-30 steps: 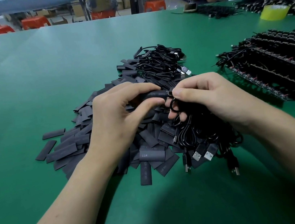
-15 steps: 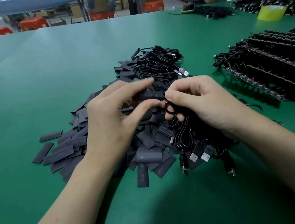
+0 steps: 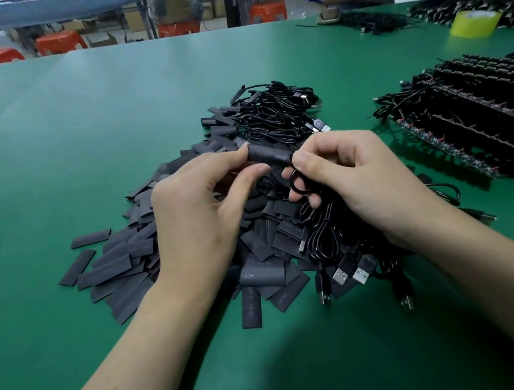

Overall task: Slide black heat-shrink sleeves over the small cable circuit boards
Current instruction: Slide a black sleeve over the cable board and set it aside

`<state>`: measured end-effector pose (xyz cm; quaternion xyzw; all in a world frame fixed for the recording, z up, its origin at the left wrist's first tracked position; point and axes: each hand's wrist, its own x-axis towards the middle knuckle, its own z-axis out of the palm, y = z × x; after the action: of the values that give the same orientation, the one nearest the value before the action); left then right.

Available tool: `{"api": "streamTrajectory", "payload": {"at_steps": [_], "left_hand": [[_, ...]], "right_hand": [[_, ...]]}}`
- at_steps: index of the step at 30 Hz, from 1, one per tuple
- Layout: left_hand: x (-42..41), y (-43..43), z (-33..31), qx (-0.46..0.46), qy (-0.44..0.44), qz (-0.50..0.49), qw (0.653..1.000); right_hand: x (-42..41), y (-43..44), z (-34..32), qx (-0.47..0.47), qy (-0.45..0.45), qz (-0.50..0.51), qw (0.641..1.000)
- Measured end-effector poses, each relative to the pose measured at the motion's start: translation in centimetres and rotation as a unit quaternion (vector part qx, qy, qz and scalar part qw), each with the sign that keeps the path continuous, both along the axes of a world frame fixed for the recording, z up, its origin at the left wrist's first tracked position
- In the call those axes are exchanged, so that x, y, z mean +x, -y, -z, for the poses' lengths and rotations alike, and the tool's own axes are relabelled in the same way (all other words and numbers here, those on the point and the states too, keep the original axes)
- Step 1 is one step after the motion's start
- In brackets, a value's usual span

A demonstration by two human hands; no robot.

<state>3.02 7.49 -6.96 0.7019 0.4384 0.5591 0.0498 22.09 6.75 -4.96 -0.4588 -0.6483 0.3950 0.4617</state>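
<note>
Grip: your left hand [image 3: 198,209] and right hand [image 3: 356,181] meet at one sleeve [image 3: 268,155], left hand pinching its left end, right hand at its right.
In your right hand: cable bundle [image 3: 327,234], hanging to the table [image 3: 76,137].
Below-left of grip: sleeve pile [image 3: 126,259].
Behind grip: cable heap [image 3: 277,112].
Right of grip, well apart: cable rows [image 3: 482,116].

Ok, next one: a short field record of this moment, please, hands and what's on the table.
left hand: pinches a heat-shrink sleeve, thumb and forefinger
right hand: pinches the cable at the sleeve's right end
circuit board: not visible
sleeve pile: loose flat sleeves beneath both hands
USB plugs: near edge of pile
table: green
</note>
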Motion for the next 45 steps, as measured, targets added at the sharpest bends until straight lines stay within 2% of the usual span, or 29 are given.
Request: {"api": "streamTrajectory", "payload": {"at_steps": [7,13,19,31,37,45], "left_hand": [[0.11,-0.16,0.03,-0.069,0.102,0.02,0.992],[0.37,-0.48,0.16,-0.154,0.277,0.111,0.942],[0.52,-0.53,0.26,-0.177,0.333,0.148,0.914],[0.7,-0.39,0.13,-0.196,0.336,0.175,0.904],[0.59,-0.39,0.03,-0.202,0.281,0.145,0.927],[0.52,-0.06,-0.36,-0.172,0.151,0.073,0.971]], "right_hand": [[-0.22,0.11,0.05,-0.006,-0.003,-0.011,1.0],[-0.52,0.18,0.16,-0.029,-0.056,-0.014,0.998],[-0.63,0.38,0.06,-0.03,-0.077,-0.029,0.996],[-0.44,0.1,0.18,-0.023,-0.096,-0.051,0.994],[-0.57,0.24,0.12,-0.024,-0.096,-0.054,0.994],[-0.69,0.41,0.11,-0.015,-0.088,-0.026,0.996]]}}
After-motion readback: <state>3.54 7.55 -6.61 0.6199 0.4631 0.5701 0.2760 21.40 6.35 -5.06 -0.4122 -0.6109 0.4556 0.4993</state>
